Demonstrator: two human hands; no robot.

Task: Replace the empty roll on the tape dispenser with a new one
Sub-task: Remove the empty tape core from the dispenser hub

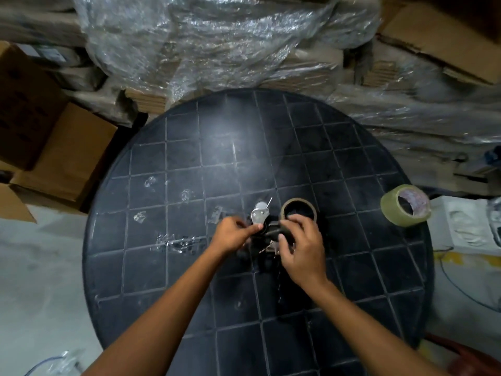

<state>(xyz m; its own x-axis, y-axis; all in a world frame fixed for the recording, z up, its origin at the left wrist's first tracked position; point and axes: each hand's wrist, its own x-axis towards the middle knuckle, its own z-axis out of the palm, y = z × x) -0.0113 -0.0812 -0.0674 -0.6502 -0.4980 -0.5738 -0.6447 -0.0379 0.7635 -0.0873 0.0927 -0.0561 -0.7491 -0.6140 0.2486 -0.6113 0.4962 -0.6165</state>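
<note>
Here, hands [271,237] on tape dispenser [267,229], no legible writing

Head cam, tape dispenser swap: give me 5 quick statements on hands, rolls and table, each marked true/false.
1. Both hands are on the tape dispenser. True: the left hand pinches its metal end and the right hand grips the body.
2. The new tape roll is already mounted. False: it lies at the right edge of the round table, untouched.
3. The empty cardboard core sits at the dispenser, beside the right hand's fingertips. True.
4. The table is square and white. False: it is round and dark, with a grid pattern.
5. The left hand holds the new roll. False: it is on the dispenser.
</note>
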